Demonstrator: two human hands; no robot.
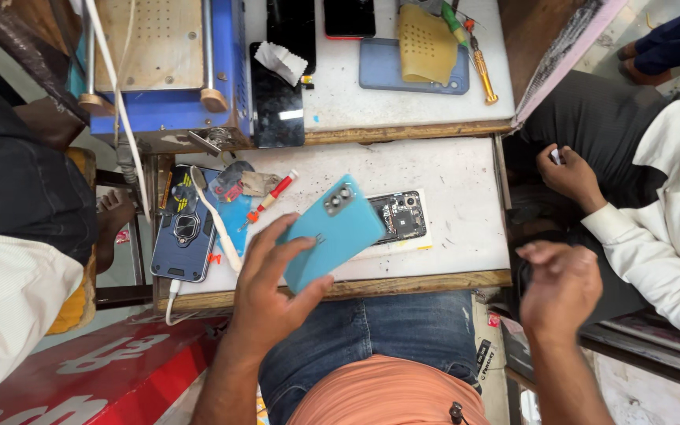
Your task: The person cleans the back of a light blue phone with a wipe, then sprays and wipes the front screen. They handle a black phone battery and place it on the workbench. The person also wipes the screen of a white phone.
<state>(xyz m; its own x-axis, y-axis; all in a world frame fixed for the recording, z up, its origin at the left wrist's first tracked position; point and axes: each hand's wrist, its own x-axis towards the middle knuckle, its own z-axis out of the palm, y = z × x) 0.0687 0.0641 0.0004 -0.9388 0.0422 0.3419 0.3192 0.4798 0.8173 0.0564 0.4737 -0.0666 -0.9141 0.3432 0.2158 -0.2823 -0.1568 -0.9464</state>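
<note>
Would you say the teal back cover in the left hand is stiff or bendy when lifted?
The teal back cover looks thin, so probably light and slightly flexible. Its glossy surface may be slippery in the left hand. The camera cutouts suggest it could crack if twisted.

opened phone [401,216] on table [458,181], right of back cover [332,232]

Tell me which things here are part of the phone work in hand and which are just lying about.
In hand:
left hand holding the teal phone back cover
opened phone body with bare circuit boards
right hand, holding nothing

Lying about:
dark blue ring-stand phone case
red-handled screwdriver
yellow-handled screwdriver
blue machine
black glass screen panel
</note>
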